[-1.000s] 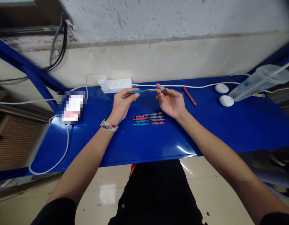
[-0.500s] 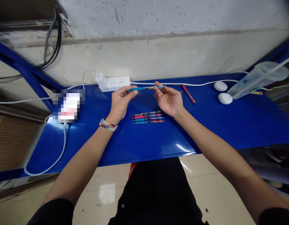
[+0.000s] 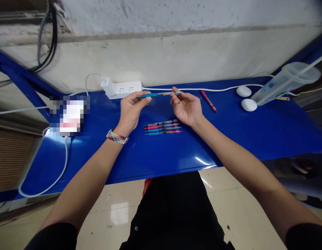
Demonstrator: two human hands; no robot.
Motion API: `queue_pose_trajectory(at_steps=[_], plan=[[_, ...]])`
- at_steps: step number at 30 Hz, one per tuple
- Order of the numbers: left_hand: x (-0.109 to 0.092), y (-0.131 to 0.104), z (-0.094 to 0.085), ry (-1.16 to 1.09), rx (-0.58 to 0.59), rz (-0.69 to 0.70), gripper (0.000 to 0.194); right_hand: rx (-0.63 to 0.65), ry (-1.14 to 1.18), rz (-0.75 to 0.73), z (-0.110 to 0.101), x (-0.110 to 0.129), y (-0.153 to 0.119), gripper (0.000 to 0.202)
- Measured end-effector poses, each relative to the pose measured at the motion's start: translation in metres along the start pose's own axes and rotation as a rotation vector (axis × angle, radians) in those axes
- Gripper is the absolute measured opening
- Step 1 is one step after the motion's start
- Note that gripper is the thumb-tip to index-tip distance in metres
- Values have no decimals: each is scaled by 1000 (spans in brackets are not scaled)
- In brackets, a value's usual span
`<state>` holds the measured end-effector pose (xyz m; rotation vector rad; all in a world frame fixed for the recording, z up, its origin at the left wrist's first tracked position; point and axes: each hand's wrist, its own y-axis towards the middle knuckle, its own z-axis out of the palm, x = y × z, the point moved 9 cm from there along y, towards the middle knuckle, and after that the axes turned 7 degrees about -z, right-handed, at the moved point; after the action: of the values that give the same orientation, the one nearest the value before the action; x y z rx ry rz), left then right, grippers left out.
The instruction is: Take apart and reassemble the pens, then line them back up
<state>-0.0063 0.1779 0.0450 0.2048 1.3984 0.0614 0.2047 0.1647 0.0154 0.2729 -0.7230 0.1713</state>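
We seem to be steadying 1 blue pen (image 3: 158, 94) level above the table (image 3: 244, 135), left hand (image 3: 131, 111) pinching 1 end, right hand (image 3: 188, 107) the other; the next move calls for both together. Below lie 4 pens (image 3: 162, 129); rightward, 1 red pen (image 3: 208, 101), 2 pods (image 3: 249, 105), 1 cup (image 3: 283, 83).

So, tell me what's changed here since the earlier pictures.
Nothing was visibly taken hold of or let go; only the view shifted, so the tabletop things sit slightly higher and further left in the picture. The left hand still pinches the slim blue-and-clear pen, the right hand at its clear end. The row of four slim multicoloured pens and the lone pinkish-red pen stayed put.
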Motion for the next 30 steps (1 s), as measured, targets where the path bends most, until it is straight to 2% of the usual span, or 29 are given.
queue_pose_trajectory(at_steps=[4, 9, 13, 18, 24, 30], plan=[[-1, 0, 1, 22, 9, 10, 32, -80, -140, -24, -1, 6, -2, 33], [-2, 0, 2, 49, 12, 22, 34, -74, -212, -23, 2, 8, -1, 30], [-1, 0, 3, 53, 10, 23, 31, -115, -155, -27, -6, 6, 1, 23], [-2, -1, 3, 45, 6, 21, 28, -89, -89, -17, -2, 4, 2, 26], [-2, -1, 0, 51, -7, 21, 29, -167, 8, 33, -2, -1, -1, 24], [-5, -1, 1, 81, -14, 25, 27, -277, 149, 28, -1, -3, -6, 38]])
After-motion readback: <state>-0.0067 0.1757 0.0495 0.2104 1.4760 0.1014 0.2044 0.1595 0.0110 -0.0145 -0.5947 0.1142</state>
